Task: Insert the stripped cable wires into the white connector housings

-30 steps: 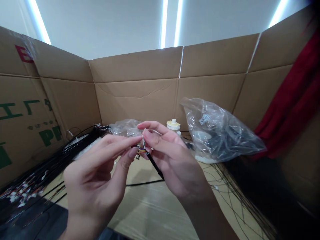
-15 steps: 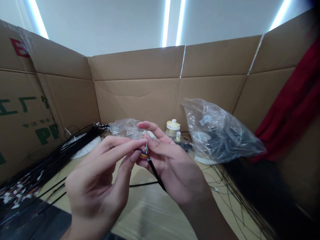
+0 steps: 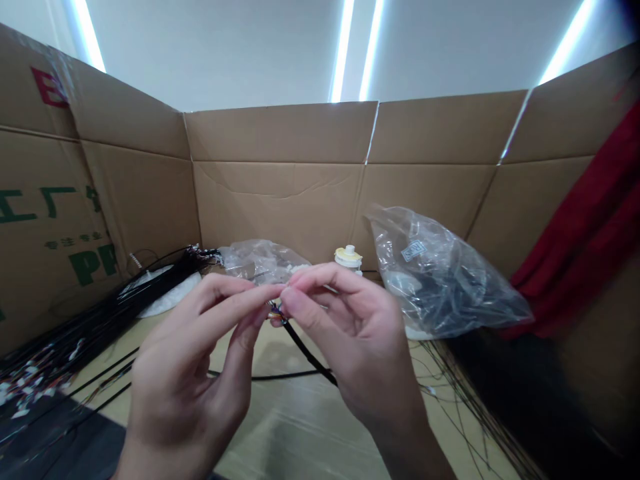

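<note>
Watching the head cam feed here: both hands meet dead centre, fingertip to fingertip. My read is this is the fiddly bit, working the bare end of a thin black cable. The right hand is pinched on the cable's tip between thumb and forefinger, and the left hand is pinched on the tiny coloured strands sticking out of it. The cable drops away toward 5 o'clock from the pinch, then trails left across the table. Any further handling wants a really light touch, since those strands are tiny. A big plastic bag sits at 2 o'clock and a pile of black cables at 9.
</note>
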The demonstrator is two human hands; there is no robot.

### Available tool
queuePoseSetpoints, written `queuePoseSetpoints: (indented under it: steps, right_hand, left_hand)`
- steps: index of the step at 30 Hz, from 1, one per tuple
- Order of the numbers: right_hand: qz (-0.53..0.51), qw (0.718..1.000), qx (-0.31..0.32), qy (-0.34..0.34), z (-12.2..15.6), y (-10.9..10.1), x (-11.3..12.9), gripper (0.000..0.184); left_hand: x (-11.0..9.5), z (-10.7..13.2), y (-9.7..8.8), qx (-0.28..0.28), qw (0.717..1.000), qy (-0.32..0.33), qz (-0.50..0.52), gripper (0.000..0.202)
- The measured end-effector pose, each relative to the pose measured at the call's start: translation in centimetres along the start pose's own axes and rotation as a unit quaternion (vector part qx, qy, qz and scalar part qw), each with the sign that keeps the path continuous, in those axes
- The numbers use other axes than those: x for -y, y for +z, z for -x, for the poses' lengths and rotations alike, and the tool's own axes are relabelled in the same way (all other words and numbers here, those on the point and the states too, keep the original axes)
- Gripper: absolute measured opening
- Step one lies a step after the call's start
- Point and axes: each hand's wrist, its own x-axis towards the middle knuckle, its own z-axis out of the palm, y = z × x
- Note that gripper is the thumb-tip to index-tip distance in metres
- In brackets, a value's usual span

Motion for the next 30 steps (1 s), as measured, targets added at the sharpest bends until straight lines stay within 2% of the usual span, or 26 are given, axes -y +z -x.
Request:
queuePoseSetpoints:
  steps: [2,7,10,16,20,23,26,30]
  right_hand:
    - [0.004,1.000,0.004,0.017,0.0,0.1,0.0,0.016]
    - [-0.023,0.993,0.037,0.106,-0.7,-0.1,-0.3,0.019]
    - [-0.016,0.992,0.043,0.118,-0.9,-0.1,-0.6,0.017]
    - [0.037,0.987,0.035,0.150,-1.1,0.0,-1.3,0.013]
    - [0.075,0.983,0.029,0.168,-2.2,-0.1,-3.5,0.017]
    - [0.106,0.977,0.014,0.185,-3.3,-0.5,-6.0,0.020]
    - [0.166,0.966,0.021,0.196,-4.2,-0.9,-8.7,0.011]
    - [0.285,0.933,0.050,0.215,-4.8,-1.7,-12.2,0.027]
  left_hand:
    - [0.1,0.2,-0.4,0.004,1.000,0.000,-0.002,0.022]
    - [0.5,0.4,-1.5,0.035,0.999,0.005,0.015,0.023]
    - [1.1,0.4,-1.6,0.054,0.998,0.022,0.037,0.033]
    - [2.7,0.9,-1.3,0.063,0.997,0.014,0.029,0.033]
    - [5.1,1.5,-1.2,0.079,0.995,-0.062,0.005,0.022]
    - [7.6,1.7,-0.7,0.142,0.981,-0.131,-0.012,0.022]
    - [10.3,1.8,0.0,0.188,0.965,-0.181,-0.017,0.028]
    - [14.2,1.9,1.7,0.267,0.926,-0.265,-0.011,0.027]
